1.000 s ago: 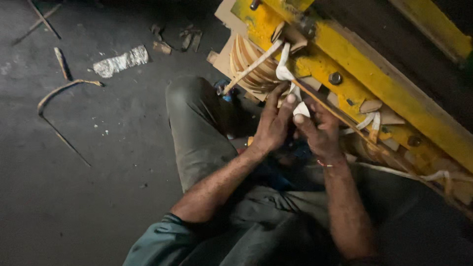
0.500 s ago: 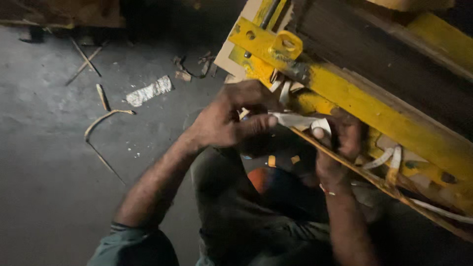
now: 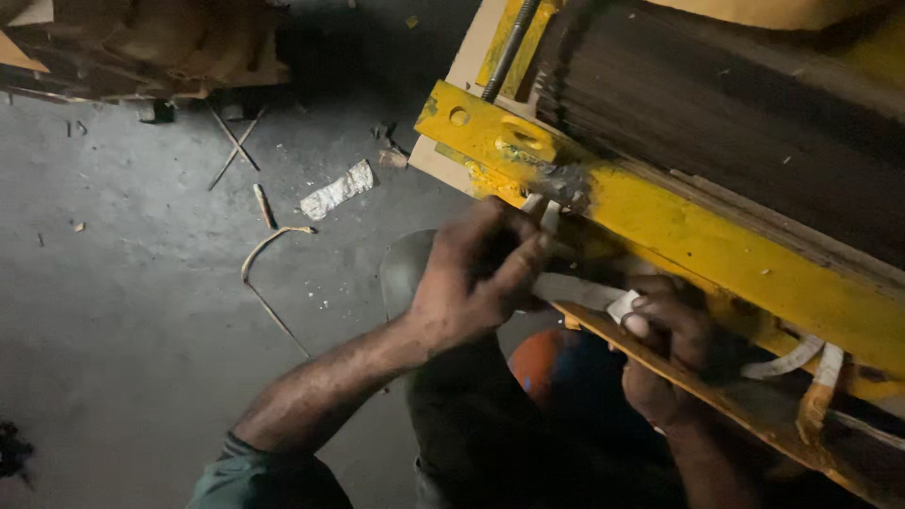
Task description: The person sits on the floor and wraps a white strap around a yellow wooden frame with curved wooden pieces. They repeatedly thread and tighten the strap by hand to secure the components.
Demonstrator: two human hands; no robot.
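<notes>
My left hand is closed around a flat white strap just under a yellow steel frame bar. My right hand grips the same strap further right, where it wraps into a small white roll. The strap runs taut between both hands. A thin wooden strip slants across below the bar, in front of my right hand. More white and tan strap ends hang from the bar at the right. Above the bar sits a dark stack of sheets.
A threaded rod runs up past a yellow bracket. On the grey concrete floor lie a crumpled white scrap, a curved strip and thin sticks. Wooden pieces are stacked at the upper left. My knee is under my left hand.
My left hand has pulled the white strap leftward and lower along the yellow bar. The view has moved closer to the frame, and my right hand has shifted right while still gripping.
</notes>
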